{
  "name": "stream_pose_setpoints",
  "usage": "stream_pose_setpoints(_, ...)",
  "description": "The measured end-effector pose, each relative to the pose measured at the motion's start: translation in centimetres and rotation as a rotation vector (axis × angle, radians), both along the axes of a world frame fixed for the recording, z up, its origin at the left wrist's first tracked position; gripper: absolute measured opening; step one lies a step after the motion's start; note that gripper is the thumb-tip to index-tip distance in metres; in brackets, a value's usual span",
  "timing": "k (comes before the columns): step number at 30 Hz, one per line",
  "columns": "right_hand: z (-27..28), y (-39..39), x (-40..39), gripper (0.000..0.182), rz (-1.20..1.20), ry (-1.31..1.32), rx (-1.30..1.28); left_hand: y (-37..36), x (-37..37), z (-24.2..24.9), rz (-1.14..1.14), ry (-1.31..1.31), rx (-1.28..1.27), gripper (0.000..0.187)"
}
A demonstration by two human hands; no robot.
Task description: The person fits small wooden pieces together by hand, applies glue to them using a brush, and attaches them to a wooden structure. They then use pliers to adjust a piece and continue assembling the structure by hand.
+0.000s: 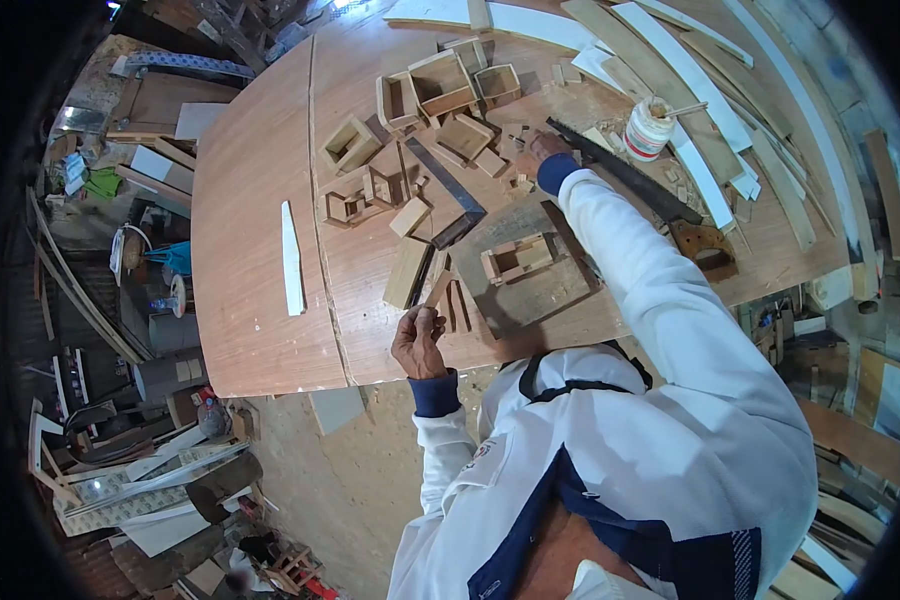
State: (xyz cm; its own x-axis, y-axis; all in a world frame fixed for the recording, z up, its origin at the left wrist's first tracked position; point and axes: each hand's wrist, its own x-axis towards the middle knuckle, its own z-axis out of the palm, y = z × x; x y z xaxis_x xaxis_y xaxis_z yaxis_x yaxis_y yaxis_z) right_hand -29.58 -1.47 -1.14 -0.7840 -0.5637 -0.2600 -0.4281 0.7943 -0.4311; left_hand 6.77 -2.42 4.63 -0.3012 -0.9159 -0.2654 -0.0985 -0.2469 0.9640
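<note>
My left hand [420, 342] is closed in a pinch on a thin wood strip [438, 290] near the table's front edge. Two more narrow strips lie beside it, next to a wooden block [407, 272]. My right hand [543, 152] reaches far over the table among small wood pieces, beside the handsaw [625, 170]. Its fingers are curled; what they hold, if anything, is too small to name. Between my arms, a small wooden frame box [518, 260] rests on a flat grey board [500, 308]. A metal try square [448, 190] lies left of that board.
Several small wooden boxes [442, 82] stand toward the back of the table [250, 220]. A white glue jar [649, 128] with a stick in it is beyond the saw. Long wood strips [710, 100] pile up at right. One white strip [292, 258] lies at left.
</note>
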Motion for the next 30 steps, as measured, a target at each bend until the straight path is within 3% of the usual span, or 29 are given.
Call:
stream_pose_setpoints(2,0.7,1.1,0.4,0.042,0.033,0.083,0.021,-0.2,0.0,-0.5,-0.004,0.006,0.003,0.020)
stream_pose_setpoints(4,3.6,2.2,1.2,0.028,0.153,0.119,0.090,-0.4,0.0,-0.8,-0.006,0.008,0.005,0.020)
stream_pose_setpoints(7,0.3,1.5,0.5,0.025,0.173,0.319,0.200,-0.7,-0.3,-1.1,-0.021,0.002,-0.009,0.021)
stream_pose_setpoints(10,-0.8,2.0,1.0,0.020,0.201,0.428,0.126,-0.9,-0.4,-1.3,-0.030,0.003,-0.009,0.021)
stream_pose_setpoints(13,-1.1,2.1,1.2,0.019,0.298,0.284,0.225,-1.0,-0.7,-1.6,-0.054,0.006,0.002,0.021)
stream_pose_setpoints(23,-2.2,1.6,0.3,0.023,0.185,0.229,0.110,-0.8,-0.9,-2.1,-0.103,0.047,-0.021,0.019)
stream_pose_setpoints(25,-1.6,1.9,-0.2,0.027,0.021,0.101,-0.214,-0.6,-0.7,-2.1,-0.111,0.056,-0.016,0.019)
stream_pose_setpoints(26,-1.6,2.2,-0.7,0.027,0.019,0.101,-0.213,-0.6,-0.7,-2.1,-0.105,0.051,-0.021,0.019)
stream_pose_setpoints(28,-1.3,3.0,-1.8,0.039,0.069,-0.200,-0.515,-0.6,-0.9,-2.0,-0.101,0.048,-0.025,0.019)
stream_pose_setpoints(30,-0.5,4.3,-1.2,0.038,0.046,-0.206,-0.516,-0.5,-1.1,-2.0,-0.108,0.066,-0.013,0.020)
